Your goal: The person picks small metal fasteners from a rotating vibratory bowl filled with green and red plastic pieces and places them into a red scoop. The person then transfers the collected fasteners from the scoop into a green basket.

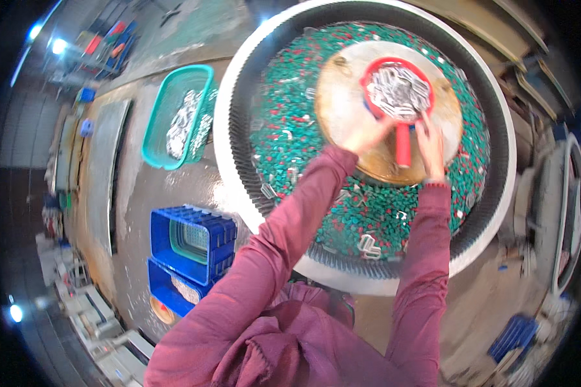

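A round red scoop (403, 149) with a straight handle is heaped with small shiny metal parts (399, 90). It sits over the round, stained central cover (339, 90) of a large tumbling bowl; a bit of blue shows beneath it. My left hand (368, 134) grips the near left of the scoop's rim, fingers partly hidden under it. At the near right of the rim, beside the handle, my right hand (431, 145) has its fingers bent against the edge, slightly blurred. Green and red tumbling media (290, 122) surround the cover, with several loose metal pieces (369, 246) among them.
The bowl's broad pale rim (229, 129) circles the work. To its left stands a green plastic basket (150, 138) of metal parts. Nearer are stacked blue crates (223, 242) on the wet floor. Another blue crate (513, 337) lies at the lower right.
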### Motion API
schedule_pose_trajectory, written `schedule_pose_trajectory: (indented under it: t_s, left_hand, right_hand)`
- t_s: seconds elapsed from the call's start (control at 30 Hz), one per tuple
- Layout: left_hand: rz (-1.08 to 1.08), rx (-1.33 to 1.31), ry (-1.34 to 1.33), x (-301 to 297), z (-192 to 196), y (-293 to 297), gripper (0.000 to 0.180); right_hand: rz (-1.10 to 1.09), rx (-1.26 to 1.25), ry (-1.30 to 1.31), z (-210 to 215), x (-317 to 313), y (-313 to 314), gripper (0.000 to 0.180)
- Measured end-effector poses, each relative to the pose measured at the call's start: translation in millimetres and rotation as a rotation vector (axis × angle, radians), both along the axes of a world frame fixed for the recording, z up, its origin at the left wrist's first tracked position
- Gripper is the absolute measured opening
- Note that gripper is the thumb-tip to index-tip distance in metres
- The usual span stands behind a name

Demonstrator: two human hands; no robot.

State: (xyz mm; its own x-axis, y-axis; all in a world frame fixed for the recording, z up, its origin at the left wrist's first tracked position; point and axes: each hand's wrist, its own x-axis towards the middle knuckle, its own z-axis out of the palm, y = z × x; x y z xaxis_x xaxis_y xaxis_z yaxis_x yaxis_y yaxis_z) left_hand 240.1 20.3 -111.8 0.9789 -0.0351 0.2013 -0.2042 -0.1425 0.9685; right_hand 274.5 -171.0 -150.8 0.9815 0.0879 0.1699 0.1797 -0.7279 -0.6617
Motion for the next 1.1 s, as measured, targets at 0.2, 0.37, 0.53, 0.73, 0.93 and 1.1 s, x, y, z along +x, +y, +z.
schedule_pose_trajectory:
  t_s: [0.2,0.37,0.53,0.73,0.93,1.1]
  left_hand:
    - [0.118,-0.929,0.517,-4.6,-43.2,-101.8,0.054]
    - [0.015,-0.437,0.863,2.9,-37.1,-67.2,0.066]
    - [-0.028,-0.690,0.850,-27.9,-28.7,2.7,0.045]
    - [-0.288,-0.378,0.615,-78.6,-40.8,48.7,0.040]
    - [-0.296,-0.567,0.542,-138.2,-2.3,113.6,0.044]
    - [-0.085,-0.727,0.649,-177.6,23.2,217.4,0.025]
  right_hand:
    - [0.060,0.090,-0.194,-35.8,-23.0,-5.6,0.048]
    - [-0.238,0.340,-0.087,1.6,-112.1,-20.1,0.052]
    - [-0.334,0.472,0.314,11.9,-236.0,-76.5,0.050]
    - [-0.575,0.586,0.412,23.8,-331.7,-123.4,0.032]
    - [-0.506,0.431,0.381,37.1,-341.5,-70.3,0.030]
    - [-0.287,0.193,0.226,18.0,-302.5,-14.6,0.032]
